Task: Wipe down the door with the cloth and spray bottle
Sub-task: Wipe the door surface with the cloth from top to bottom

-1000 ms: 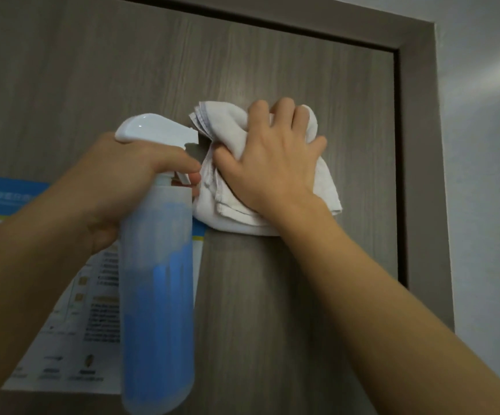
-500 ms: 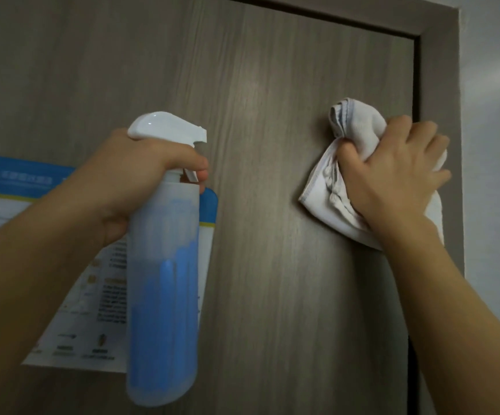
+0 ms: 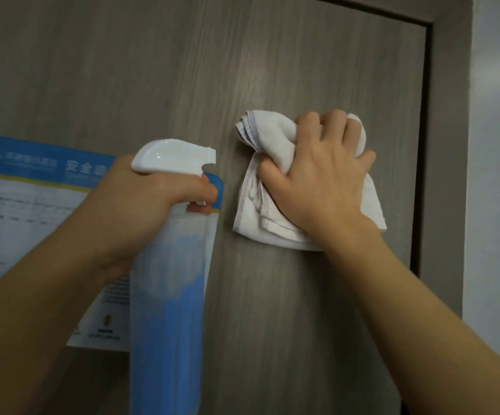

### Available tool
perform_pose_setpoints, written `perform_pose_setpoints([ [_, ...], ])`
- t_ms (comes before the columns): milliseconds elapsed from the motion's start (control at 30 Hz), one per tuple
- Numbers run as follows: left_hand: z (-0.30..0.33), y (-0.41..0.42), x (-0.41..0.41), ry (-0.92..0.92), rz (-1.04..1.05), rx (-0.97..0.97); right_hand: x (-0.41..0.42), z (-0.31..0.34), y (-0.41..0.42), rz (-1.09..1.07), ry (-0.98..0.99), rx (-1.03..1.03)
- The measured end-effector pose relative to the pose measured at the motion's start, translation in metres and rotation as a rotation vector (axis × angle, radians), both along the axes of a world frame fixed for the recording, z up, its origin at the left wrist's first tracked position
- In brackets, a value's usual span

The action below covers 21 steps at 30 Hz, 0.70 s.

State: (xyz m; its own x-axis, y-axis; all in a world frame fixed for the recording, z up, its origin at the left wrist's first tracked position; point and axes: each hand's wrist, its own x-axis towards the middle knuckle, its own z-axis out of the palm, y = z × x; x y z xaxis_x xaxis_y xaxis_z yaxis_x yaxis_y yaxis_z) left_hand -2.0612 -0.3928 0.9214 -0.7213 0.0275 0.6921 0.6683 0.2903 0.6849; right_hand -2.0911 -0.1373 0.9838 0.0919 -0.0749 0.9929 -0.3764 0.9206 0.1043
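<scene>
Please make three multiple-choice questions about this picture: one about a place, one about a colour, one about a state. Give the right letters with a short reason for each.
1. Where is the cloth?
A. on the floor
B. pressed on the door
C. over the bottle

2. What colour is the liquid in the spray bottle?
A. blue
B. red
C. yellow

3. What is the left hand doing?
A. hanging empty
B. holding the cloth
C. gripping the bottle

Answers:
1 B, the right hand pins it flat to the wood.
2 A, blue shows through the clear body.
3 C, its fingers wrap the neck under the white spray head.
</scene>
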Motion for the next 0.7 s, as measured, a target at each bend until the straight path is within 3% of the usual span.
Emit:
perform_pose_setpoints([
  [67,-0.005,0.049,0.031,0.057,0.056,-0.02,-0.005,-0.01,0.018,0.0,-0.015,-0.029],
  [167,-0.018,0.076,0.048,0.094,0.093,0.135,-0.013,-0.028,0.05,0.007,-0.031,-0.131],
  [367,-0.046,0.113,0.065,0.167,0.168,0.082,-0.02,-0.065,0.079,0.037,-0.066,-0.259],
  [700,-0.065,0.14,0.051,0.072,0.132,0.09,-0.015,-0.134,0.098,0.03,-0.079,-0.146],
])
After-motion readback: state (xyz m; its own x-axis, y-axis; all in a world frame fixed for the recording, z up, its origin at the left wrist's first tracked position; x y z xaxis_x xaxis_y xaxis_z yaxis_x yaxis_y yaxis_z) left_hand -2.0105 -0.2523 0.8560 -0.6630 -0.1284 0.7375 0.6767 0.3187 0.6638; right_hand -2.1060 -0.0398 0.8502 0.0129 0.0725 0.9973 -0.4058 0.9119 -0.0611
